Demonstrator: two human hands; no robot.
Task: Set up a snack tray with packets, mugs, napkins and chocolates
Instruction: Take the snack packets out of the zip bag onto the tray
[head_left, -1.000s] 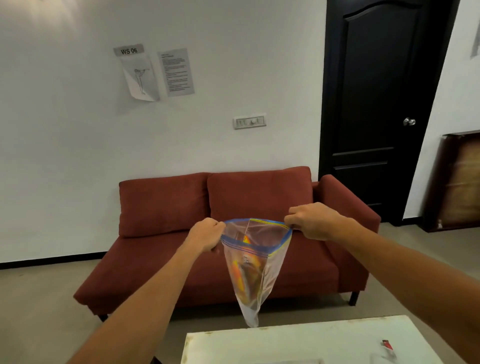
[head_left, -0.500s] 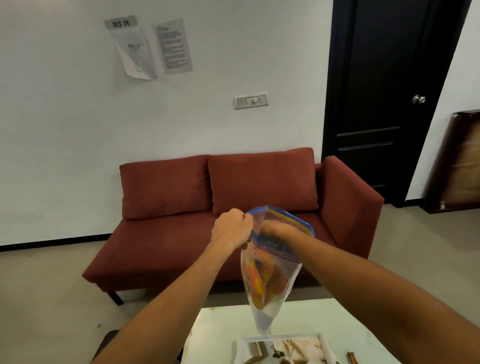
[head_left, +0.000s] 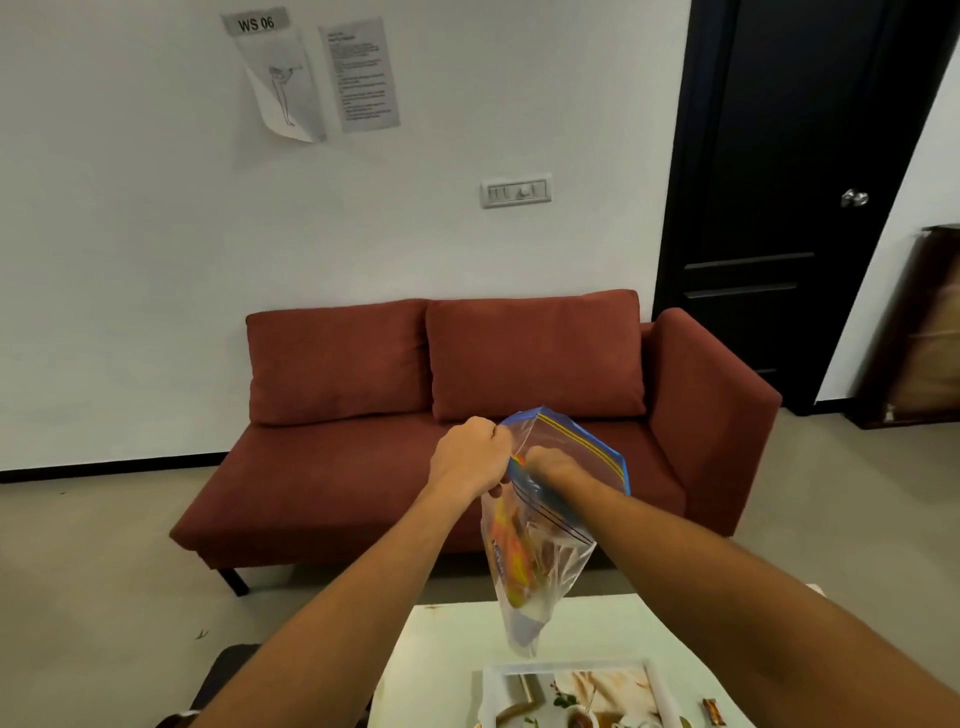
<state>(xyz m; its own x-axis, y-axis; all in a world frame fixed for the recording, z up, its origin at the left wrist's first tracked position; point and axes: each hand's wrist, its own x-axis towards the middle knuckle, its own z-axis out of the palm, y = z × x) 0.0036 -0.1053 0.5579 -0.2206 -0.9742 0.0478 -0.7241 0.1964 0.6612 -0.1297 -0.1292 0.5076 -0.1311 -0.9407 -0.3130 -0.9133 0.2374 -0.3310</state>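
The person stands at the near end of a white table (head_left: 441, 649), holding a clear zip bag (head_left: 550, 566) up in the air in front of the red sofa (head_left: 363, 467). The left hand (head_left: 470, 457) is clenched on the bag's blue-striped rim at its left side. The right hand (head_left: 550, 462) has gone in through the open mouth, so the two hands sit close together at the top of the bag. I cannot tell whether the right fingers have closed on anything, as the plastic and the wrist hide them. The orange and yellow packets (head_left: 511, 561) lie low in the bag, which tapers to a point hanging just above the table and the far rim of the tray (head_left: 566, 666). A small chocolate bar (head_left: 712, 711) lies on the table to the right of the tray. This looks like the step of fetching the packets out for the tray. To do it well, I would keep the left grip firm and the mouth pulled wide, so the film does not fold over the reaching wrist. I would reach right down to the packets, take one cleanly instead of dragging several, and draw it straight up. Lowering the bag so its tip rests on the table would steady it and stop it swinging.
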